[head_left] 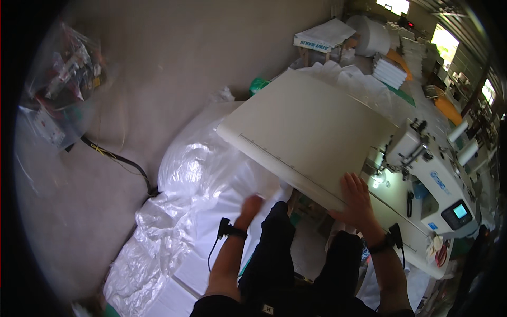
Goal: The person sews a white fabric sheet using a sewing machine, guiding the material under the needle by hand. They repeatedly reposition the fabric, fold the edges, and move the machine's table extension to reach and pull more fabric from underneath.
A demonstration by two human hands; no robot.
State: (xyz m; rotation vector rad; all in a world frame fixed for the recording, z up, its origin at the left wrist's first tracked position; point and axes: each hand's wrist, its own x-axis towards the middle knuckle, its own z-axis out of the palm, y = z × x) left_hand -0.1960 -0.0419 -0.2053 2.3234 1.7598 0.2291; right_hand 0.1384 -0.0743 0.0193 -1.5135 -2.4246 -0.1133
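Note:
My right hand [355, 202] lies on the front edge of the pale sewing table [311, 124], fingers stretched out and holding nothing. To its right stands a white sewing machine [433, 177] with a lit lamp near the needle and a small lit screen. My left hand [251, 206] hangs lower, beside my left knee and over white fabric [232, 216]. It is smeared by motion and its fingers are hidden, so I cannot see whether it holds anything. Clear plastic sheeting [185, 169] wraps around the fabric on the left.
Red-handled scissors [441, 256] rest at the table's right corner, and a black tool [410, 203] lies beside the machine. White thread cones [467, 152] stand behind it. A folded white stack [390, 72] sits farther back. A black cable [127, 168] runs along the left.

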